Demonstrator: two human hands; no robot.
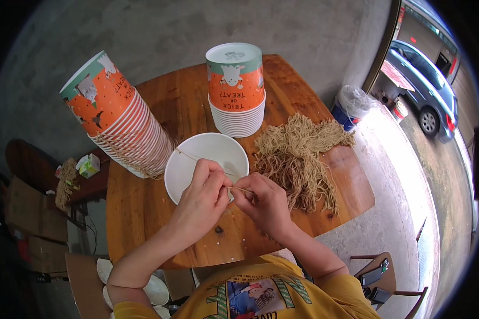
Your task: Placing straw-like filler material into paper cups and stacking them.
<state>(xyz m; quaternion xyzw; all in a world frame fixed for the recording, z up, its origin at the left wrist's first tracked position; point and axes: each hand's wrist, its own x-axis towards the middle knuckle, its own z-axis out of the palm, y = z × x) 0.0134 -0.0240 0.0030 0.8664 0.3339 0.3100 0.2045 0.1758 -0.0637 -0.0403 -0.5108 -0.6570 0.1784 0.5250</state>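
Close together over the near rim of a white paper bucket (pixel 210 146), my two hands pinch a thin beige string. My left hand (pixel 199 191) has its thumb and fingers pressed on the string (pixel 186 154), part of which runs across the bucket's opening to its far left rim. Just to the right, my right hand (pixel 263 201) grips the same string between thumb and bent fingertips. Whether there is a knot between the fingers is too small to tell. A loose heap of beige strings (pixel 298 154) lies right of the bucket.
A tall, leaning stack of upside-down orange-and-green paper buckets (pixel 135 130), with strings about its lower part, stands at left. A shorter upside-down stack (pixel 236 101) stands behind the bucket. All rest on a wooden table (pixel 154 234). A chair (pixel 380 271) holding dark items is at lower right.
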